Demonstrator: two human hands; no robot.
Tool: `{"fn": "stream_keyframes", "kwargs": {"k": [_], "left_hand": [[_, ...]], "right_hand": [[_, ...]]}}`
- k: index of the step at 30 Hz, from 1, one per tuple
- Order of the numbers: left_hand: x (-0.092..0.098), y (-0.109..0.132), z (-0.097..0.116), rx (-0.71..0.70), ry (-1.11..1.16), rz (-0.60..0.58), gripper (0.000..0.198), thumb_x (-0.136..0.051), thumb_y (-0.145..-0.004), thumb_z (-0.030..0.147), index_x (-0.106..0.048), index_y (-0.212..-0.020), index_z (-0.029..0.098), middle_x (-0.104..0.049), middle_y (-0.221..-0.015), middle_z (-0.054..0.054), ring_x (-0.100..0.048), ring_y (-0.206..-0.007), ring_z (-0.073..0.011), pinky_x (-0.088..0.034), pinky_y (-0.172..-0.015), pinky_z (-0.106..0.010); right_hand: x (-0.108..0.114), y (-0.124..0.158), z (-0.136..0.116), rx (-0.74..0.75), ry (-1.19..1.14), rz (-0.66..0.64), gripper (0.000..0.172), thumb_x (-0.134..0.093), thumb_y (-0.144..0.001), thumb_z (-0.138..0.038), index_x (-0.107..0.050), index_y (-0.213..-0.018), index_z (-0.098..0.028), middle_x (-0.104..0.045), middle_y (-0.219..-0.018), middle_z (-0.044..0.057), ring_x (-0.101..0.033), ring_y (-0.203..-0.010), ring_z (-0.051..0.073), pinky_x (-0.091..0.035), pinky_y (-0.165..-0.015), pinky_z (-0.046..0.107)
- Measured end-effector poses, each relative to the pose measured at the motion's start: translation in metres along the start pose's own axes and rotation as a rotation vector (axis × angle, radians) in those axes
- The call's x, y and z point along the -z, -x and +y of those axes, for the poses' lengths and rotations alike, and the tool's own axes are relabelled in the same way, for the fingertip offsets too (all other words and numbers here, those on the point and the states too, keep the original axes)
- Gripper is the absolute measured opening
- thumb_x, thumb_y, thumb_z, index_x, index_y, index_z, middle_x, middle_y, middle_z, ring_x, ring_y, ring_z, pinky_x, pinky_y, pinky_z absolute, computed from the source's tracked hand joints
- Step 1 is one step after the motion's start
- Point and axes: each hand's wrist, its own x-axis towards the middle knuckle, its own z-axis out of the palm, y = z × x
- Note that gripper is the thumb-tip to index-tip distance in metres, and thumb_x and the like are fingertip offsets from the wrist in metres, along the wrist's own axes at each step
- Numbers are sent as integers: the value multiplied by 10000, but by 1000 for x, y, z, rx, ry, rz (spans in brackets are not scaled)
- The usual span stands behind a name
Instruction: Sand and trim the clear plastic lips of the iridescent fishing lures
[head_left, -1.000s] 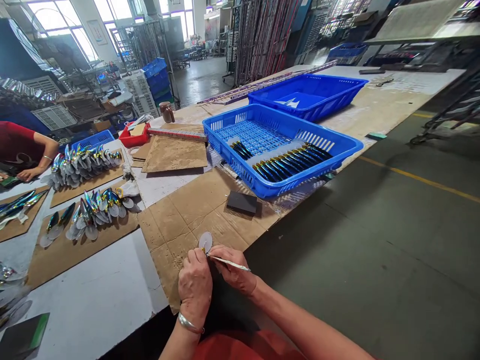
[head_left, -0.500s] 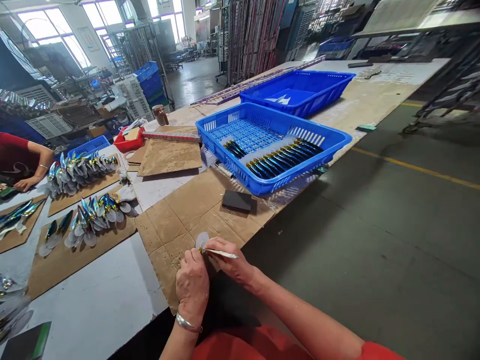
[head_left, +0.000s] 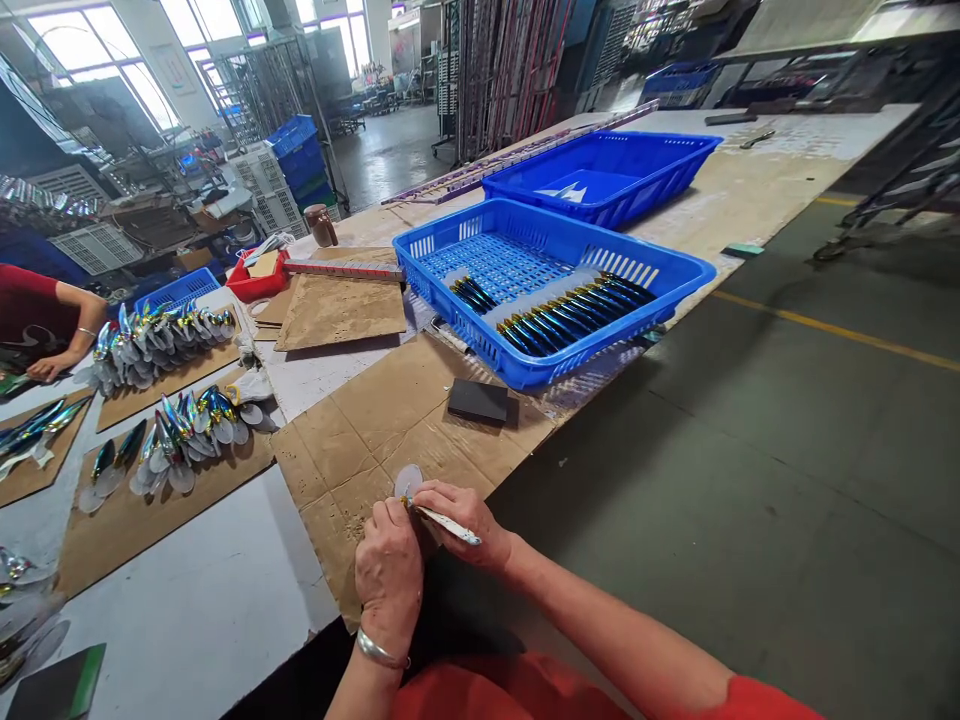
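Note:
My left hand (head_left: 388, 572) is closed around the handle of a spoon whose pale, film-covered bowl (head_left: 409, 479) sticks out past my fingers onto the cardboard sheet (head_left: 360, 430). My right hand (head_left: 459, 523) pinches a thin white tool (head_left: 448, 522) with its tip against the spoon's neck. Both hands rest at the near edge of the table. A silver bangle circles my left wrist.
A blue basket (head_left: 551, 290) holds rows of iridescent handles; a second blue basket (head_left: 604, 178) stands behind it. A black block (head_left: 478, 401) lies on the cardboard. Rows of iridescent spoons (head_left: 184, 425) lie to the left. Another person's arm (head_left: 64, 335) works at far left.
My hands have stayed together on the spoon; the white tool has tilted slightly downward. The view shifted a little.

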Motion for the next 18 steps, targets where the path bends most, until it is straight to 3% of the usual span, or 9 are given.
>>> {"fn": "stream_keyframes", "kwargs": {"k": [15, 18], "left_hand": [[0, 0, 1, 14, 3, -25, 235, -371, -1013, 95, -598, -996, 156, -596, -907, -60, -636, -803, -175, -479, -626, -229], [-1, 0, 1, 13, -1, -11, 253, -352, -1016, 93, -595, -988, 155, -592, -900, -58, -637, -795, -179, -481, -626, -239]], "right_hand": [[-3, 3, -2, 68, -16, 59, 214, -413, -1039, -186, -604, -1133, -214, -690, -1018, 96, -681, -915, 200, -572, -778, 292], [-5, 2, -2, 23, -58, 116, 175, -434, -1060, -215, -606, -1093, -224, -679, -966, 75, -662, -879, 195, -563, -766, 291]]}}
